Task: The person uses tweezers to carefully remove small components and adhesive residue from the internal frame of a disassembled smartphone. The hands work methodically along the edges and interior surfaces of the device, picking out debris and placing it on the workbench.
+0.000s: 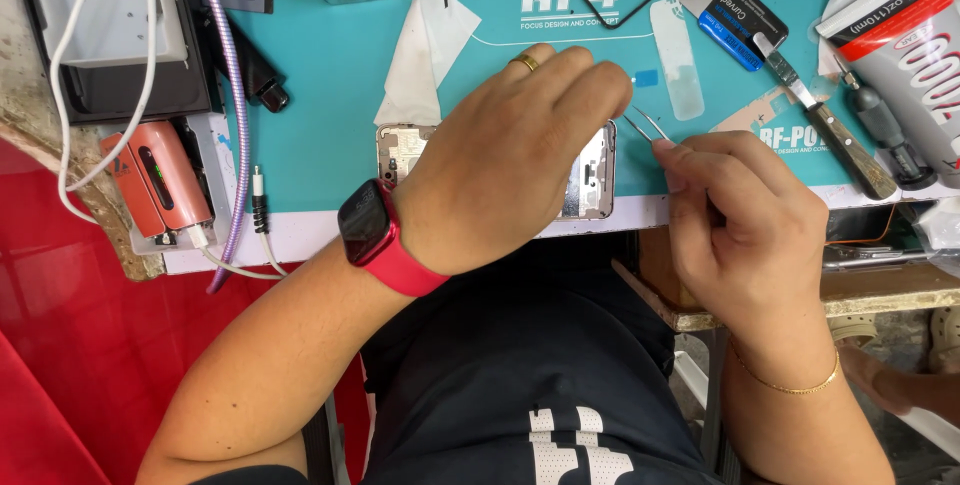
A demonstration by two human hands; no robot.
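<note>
Left hand (505,160): it is lying flat over the phone (590,180), palm down, fingers together and pressing on it. A red watch (375,235) is sitting on the wrist.
Right hand (745,220): it is curling in, wrist bent, pinching the tweezers (648,125) like a pencil. The grip is closed on them.
Tweezers: the thin tips are close together and pointing at the top right corner of the phone, just beside the left fingertips. I cannot tell if they are holding anything.
Phone: it is lying open at the near edge of the tabletop (330,75), mostly hiding under the left hand. It looks stiff and light, with tiny parts that could break easily. Holding it by the metal sides seems safest.
Cloth (425,50): a white one is lying just past the phone.
Farther back: a knife (825,130) and a grey tube (905,45) are resting on the right. An orange box (165,180) and cables (235,95) are sitting on the left.
</note>
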